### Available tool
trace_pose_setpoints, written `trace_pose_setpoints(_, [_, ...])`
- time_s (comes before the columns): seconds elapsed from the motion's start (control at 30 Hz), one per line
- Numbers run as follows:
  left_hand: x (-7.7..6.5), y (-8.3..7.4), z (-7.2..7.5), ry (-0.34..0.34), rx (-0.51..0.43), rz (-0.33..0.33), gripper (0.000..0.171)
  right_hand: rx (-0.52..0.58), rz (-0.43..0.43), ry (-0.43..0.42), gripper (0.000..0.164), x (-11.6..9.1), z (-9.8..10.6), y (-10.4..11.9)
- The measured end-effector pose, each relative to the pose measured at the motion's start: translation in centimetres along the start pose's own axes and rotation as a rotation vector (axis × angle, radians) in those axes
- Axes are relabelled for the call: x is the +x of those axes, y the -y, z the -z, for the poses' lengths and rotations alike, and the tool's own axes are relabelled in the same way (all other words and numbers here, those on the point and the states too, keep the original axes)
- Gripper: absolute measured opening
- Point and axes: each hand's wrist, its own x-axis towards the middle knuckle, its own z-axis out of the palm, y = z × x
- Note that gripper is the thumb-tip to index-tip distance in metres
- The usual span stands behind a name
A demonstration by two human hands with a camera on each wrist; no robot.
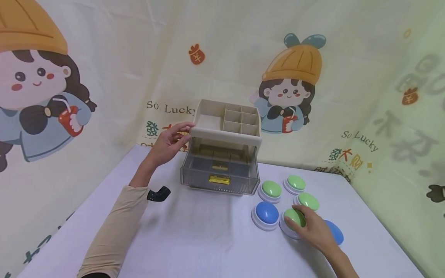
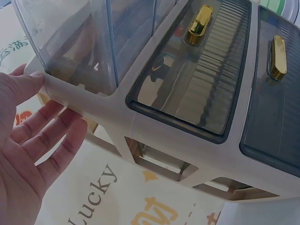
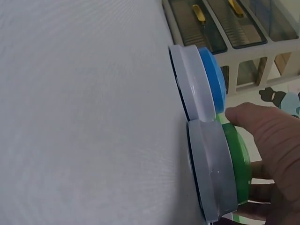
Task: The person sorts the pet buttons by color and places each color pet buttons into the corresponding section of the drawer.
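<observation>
My left hand (image 1: 169, 143) holds the left front corner of a cream drawer organizer (image 1: 226, 134). Its thumb lies on the front frame and the other fingers are against the side wall, as the left wrist view shows. The organizer's top drawer (image 1: 201, 175), smoky clear with a gold handle, is pulled out. My right hand (image 1: 314, 228) spans a green dome button (image 1: 293, 217) on a white base, thumb on one side and fingers on the other. A blue dome button (image 1: 267, 212) stands right beside it; another blue button (image 1: 334, 232) is partly behind the hand.
More green buttons, one near the drawer (image 1: 272, 189), one at the back (image 1: 296, 182) and one by the fingers (image 1: 308, 201), stand on the white table (image 1: 194, 239). A printed curtain (image 1: 229, 46) hangs behind. Lower drawers with gold handles (image 2: 279, 56) are closed.
</observation>
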Motion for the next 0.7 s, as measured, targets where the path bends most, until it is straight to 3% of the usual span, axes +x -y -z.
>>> trace_pose_setpoints(0.3, [-0.01, 0.08, 0.21, -0.011, 0.013, -0.007, 0.041, -0.045, 0.04, 0.057, 0.075, 0.04, -0.19, 0.09])
trace_pose_setpoints(0.57, [-0.05, 0.11, 0.04, -0.012, 0.007, -0.004, 0.04, -0.02, 0.012, 0.037, 0.074, 0.14, -0.2, 0.0])
trace_pose_setpoints(0.7, [-0.05, 0.1, -0.05, -0.011, 0.005, 0.008, 0.04, 0.02, 0.017, -0.017, 0.069, 0.15, -0.2, -0.11])
